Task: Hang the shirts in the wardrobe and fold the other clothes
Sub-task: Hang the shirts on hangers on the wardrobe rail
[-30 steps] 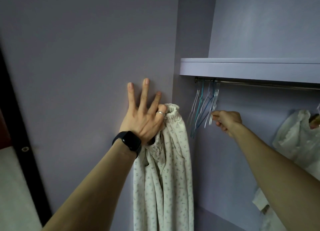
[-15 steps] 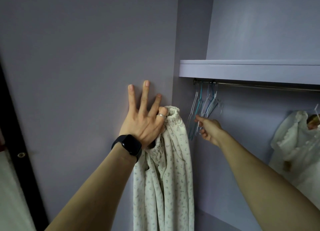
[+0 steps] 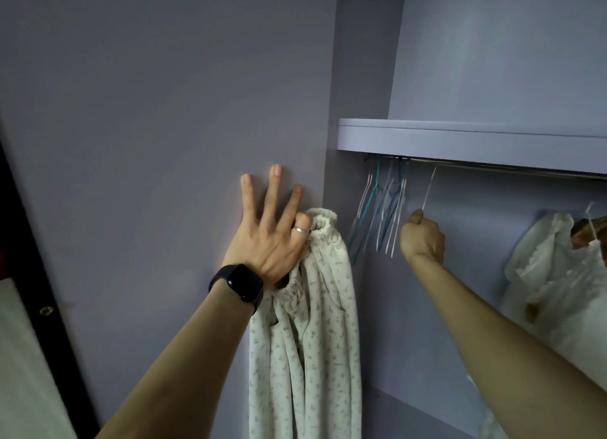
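There, your right hand [image 3: 422, 238] clenched a hanger [image 3: 428, 193] under the rail [image 3: 492, 170]; leftward, your left hand [image 3: 266, 241] pinched the dangling shirt [image 3: 315, 323].

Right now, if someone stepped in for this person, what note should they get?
Left hand: three fingers flat on the wardrobe panel, a ringed finger curled over the shirt, which hangs down from it.
Right hand: grips a white hanger, apart from the other hangers on the rail; whether its hook is off the rail is unclear.
Done: one white garment hangs at the right.
To do: put the shirt on the hanger, hang it, fold the other clothes.
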